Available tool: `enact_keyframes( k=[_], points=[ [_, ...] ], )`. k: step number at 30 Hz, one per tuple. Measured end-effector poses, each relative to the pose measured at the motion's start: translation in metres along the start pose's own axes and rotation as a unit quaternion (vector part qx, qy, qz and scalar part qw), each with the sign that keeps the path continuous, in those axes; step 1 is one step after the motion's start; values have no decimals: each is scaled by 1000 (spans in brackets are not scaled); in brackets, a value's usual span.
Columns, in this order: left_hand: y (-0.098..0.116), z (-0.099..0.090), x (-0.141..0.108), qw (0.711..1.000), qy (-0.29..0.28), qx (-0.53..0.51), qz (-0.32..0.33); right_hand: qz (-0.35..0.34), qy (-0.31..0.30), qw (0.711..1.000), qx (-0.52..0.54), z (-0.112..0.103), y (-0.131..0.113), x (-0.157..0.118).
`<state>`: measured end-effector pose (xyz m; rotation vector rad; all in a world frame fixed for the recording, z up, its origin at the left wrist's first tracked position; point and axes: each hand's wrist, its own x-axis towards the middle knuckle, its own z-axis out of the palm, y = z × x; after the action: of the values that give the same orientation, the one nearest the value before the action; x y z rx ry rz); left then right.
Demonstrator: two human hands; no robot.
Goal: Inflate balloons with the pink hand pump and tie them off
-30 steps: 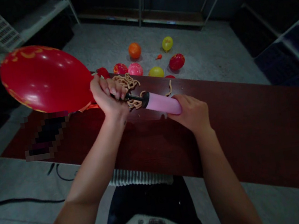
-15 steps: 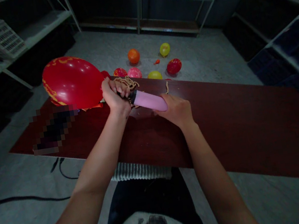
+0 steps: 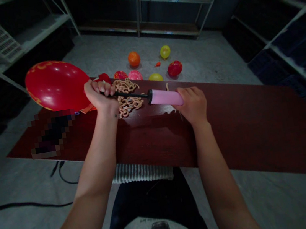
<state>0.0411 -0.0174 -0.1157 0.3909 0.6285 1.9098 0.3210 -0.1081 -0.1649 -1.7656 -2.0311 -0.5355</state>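
A large inflated red balloon (image 3: 55, 85) with yellow printing lies to the left of my left hand (image 3: 101, 95). That hand is closed around the black end of a hand balloon pump (image 3: 164, 97), close to the balloon's neck. The neck and the pump's tip are hidden by my fingers. Out of the pump's pink barrel shows a length of thin black rod, running toward my left hand. My right hand (image 3: 193, 103) is wrapped around the barrel's other end. Below the rod, tan long deflated balloons (image 3: 128, 105) lie in a tangled pile on the table.
The dark red-brown table (image 3: 248, 130) spans the view. A blurred-out dark object (image 3: 53, 134) lies at its left. Beyond, on the floor, are an orange balloon (image 3: 134, 59), a yellow balloon (image 3: 165, 52) and several others. Shelving (image 3: 168, 28) stands behind; a white basket (image 3: 4, 43) sits left.
My hands have moved apart, the left one leftward with the red balloon and the right one rightward with the barrel. The black rod now shows drawn out between them.
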Motion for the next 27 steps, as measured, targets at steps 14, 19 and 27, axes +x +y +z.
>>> enact_keyframes(
  k=[14,19,27],
  points=[
    [24,22,-26,997,46,-47,35,6,-50,998,48,-8,-11,-4],
    [13,30,-39,1000,20,-18,13,-21,-74,993,88,-12,-41,-1],
    [-15,31,-56,997,-47,-13,-55,-18,-80,990,111,-6,-55,-1]
  ],
)
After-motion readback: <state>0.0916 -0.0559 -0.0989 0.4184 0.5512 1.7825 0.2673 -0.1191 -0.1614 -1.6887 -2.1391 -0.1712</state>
